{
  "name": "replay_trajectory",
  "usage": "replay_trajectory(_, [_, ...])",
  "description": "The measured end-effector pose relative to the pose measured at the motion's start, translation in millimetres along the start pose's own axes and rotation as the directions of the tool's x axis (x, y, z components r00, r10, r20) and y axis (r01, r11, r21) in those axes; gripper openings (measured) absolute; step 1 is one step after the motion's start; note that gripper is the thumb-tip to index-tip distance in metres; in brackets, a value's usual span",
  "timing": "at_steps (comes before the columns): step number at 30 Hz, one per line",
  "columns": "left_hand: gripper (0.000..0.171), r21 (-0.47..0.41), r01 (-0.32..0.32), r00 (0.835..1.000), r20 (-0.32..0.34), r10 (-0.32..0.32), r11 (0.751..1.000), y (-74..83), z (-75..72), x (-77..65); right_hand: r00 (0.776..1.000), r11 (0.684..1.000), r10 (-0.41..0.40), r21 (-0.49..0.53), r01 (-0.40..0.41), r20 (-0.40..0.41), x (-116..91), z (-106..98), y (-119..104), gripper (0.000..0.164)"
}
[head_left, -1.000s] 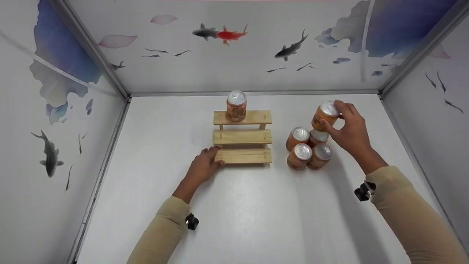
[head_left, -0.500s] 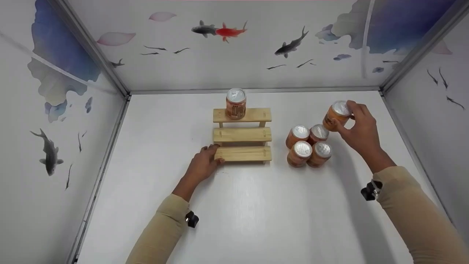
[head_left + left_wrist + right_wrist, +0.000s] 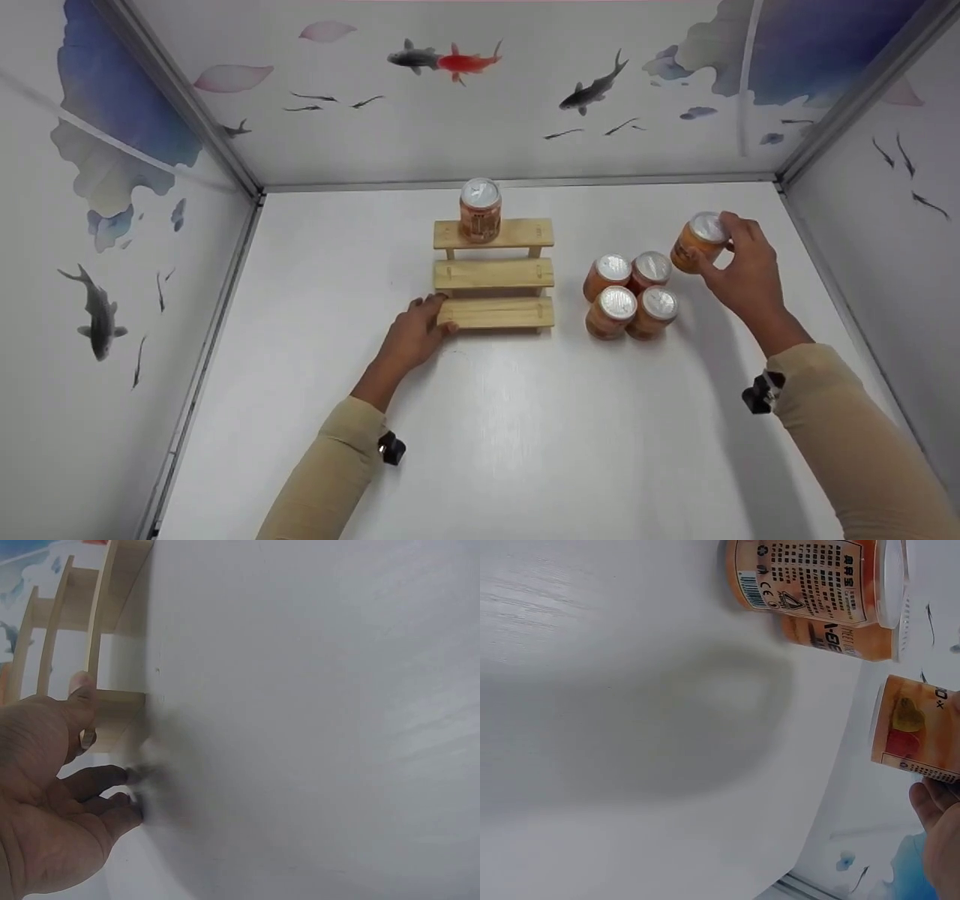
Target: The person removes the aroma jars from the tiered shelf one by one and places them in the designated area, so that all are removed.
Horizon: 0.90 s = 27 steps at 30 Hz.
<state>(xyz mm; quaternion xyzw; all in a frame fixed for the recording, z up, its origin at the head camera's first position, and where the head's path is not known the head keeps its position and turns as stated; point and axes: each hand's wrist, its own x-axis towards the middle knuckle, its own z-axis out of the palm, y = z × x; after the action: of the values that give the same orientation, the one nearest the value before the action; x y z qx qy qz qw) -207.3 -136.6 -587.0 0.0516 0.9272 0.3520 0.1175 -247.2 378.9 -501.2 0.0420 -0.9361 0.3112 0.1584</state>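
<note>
The left end of the stand [image 3: 495, 274] is pinched between the left hand's [image 3: 411, 337] thumb and finger, probably to stop it sliding. The raised can [image 3: 694, 244] is gripped round its side by the right hand [image 3: 750, 277], its base left free above the table [image 3: 517, 420]. 1 can [image 3: 480, 219] is stood on the top of 3 shelves; 4 cans [image 3: 609, 321] are clustered nearby, seemingly for easy reach.

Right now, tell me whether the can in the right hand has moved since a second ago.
Yes: the held can has moved right, farther from the wooden stand.
</note>
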Motion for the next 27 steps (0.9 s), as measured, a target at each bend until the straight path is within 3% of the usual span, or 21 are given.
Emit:
replay_trajectory(16, [0.064, 0.004, -0.027, 1.000, -0.007, 0.028, 1.000, 0.3, 0.0, -1.6, 0.999, 1.000, -0.017, 0.018, 0.017, 0.035, -19, 21, 22, 0.066])
replay_trajectory(27, [0.065, -0.014, -0.027, 1.000, -0.009, 0.026, 1.000, -0.6, -0.4, -1.7, 0.992, 0.998, 0.028, 0.050, -0.034, 0.119, -26, 27, 32, 0.062])
